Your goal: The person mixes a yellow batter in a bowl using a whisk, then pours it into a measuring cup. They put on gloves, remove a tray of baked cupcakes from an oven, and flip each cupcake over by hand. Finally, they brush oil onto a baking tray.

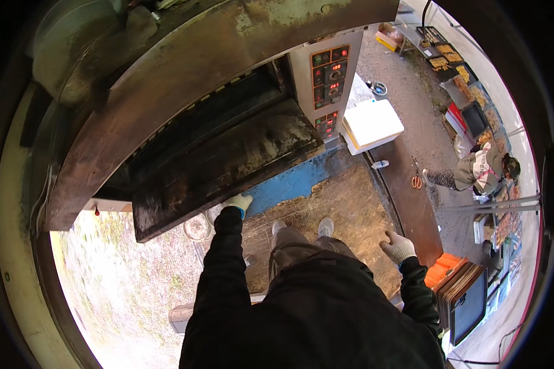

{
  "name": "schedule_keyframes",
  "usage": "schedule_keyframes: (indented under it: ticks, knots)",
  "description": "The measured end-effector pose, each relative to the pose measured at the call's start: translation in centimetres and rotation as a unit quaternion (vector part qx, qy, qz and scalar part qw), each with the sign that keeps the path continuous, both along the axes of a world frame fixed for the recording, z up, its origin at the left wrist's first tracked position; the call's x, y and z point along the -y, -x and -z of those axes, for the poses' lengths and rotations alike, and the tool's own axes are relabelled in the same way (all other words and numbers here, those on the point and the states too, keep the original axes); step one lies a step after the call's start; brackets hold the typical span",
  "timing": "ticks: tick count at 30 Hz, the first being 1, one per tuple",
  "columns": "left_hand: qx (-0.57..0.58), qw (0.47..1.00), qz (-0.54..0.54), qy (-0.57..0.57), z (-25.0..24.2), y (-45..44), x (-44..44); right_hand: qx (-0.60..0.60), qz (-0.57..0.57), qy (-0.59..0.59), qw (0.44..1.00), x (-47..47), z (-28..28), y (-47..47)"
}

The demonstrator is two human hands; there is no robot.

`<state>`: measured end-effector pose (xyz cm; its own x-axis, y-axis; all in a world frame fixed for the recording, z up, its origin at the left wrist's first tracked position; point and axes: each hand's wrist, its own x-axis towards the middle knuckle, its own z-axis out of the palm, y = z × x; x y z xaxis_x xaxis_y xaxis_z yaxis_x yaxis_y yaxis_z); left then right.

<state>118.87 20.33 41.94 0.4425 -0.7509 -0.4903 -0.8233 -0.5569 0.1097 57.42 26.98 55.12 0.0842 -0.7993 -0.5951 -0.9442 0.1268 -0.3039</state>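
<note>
In a pale knit glove, my left hand [238, 203] grips the front edge of a dark, scorched oven door [228, 166]; some of its fingers are hidden. The door is tilted down, and the black oven chamber [212, 113] shows behind it. Out to the right is my right hand [398, 248], also gloved. It holds nothing and its fingers are apart, above the worn brown floor [351, 203] near my feet.
A control panel [330, 76] with red lit digits flanks the oven. White foam box [373, 124], plastic bottle [380, 164] and orange-handled scissors [416, 182] lie to the right. Stacked trays [466, 300] stand at lower right. A person [482, 168] bends over food trays [452, 53].
</note>
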Motion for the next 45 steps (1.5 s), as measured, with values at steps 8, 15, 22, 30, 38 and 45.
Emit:
schedule_keyframes:
  ticks: [8,15,22,30,38,45]
  knots:
    - [0.031,0.982,0.17,0.08,4.1,2.8,-6.4,-0.037,0.088,-0.014,0.995,-1.5,1.2,-1.5]
    - [-0.034,0.97,0.134,0.201,-15.3,0.9,13.5,0.027,0.158,-0.066,0.985,-5.0,1.9,-11.3]
    - [0.238,0.95,0.149,0.139,-12.6,-8.5,31.6,0.042,0.282,-0.075,0.956,-12.8,3.3,-15.3]
    - [0.192,0.972,0.12,0.063,-14.7,-5.3,34.4,0.102,0.601,-0.106,0.786,-27.8,5.7,-14.8]
    - [0.222,0.956,0.171,0.084,-10.7,-10.8,36.2,0.121,0.651,-0.185,0.727,-29.7,3.3,-16.3]
    - [0.221,0.957,0.161,0.1,-14.0,-5.9,26.2,0.149,0.529,-0.19,0.814,-25.1,5.3,-11.7]
